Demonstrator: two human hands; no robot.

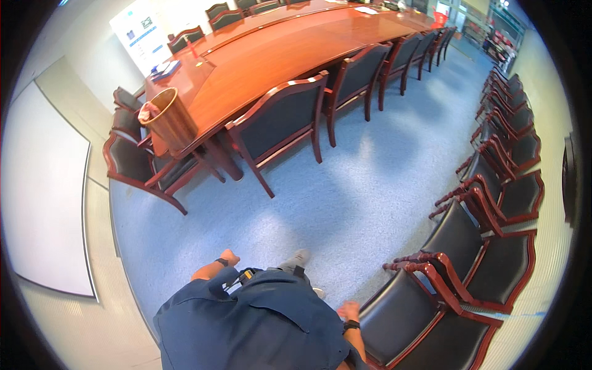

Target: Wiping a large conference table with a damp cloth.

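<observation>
My left hand [230, 257] hangs in front of my body above the blue carpet [305, 208], a dark band on its wrist; it touches nothing that I can see, and its fingers are not clear. Beside the seat of the nearest black-padded wooden armchair [397, 314] is my right hand [349, 311], slightly blurred, with a dark band on the wrist. Whether it touches the chair is unclear. Ahead stands a long polished wooden conference table [259, 60]. A brown bin [173, 121] with something pinkish inside stands on its near left corner.
Dark-backed wooden chairs [286, 108] line the table's near side. More armchairs [522, 194] stand in a row along the right wall. A whiteboard [46, 194] hangs at the left. A blue folder [165, 70] and a small red flag [192, 47] are on the table.
</observation>
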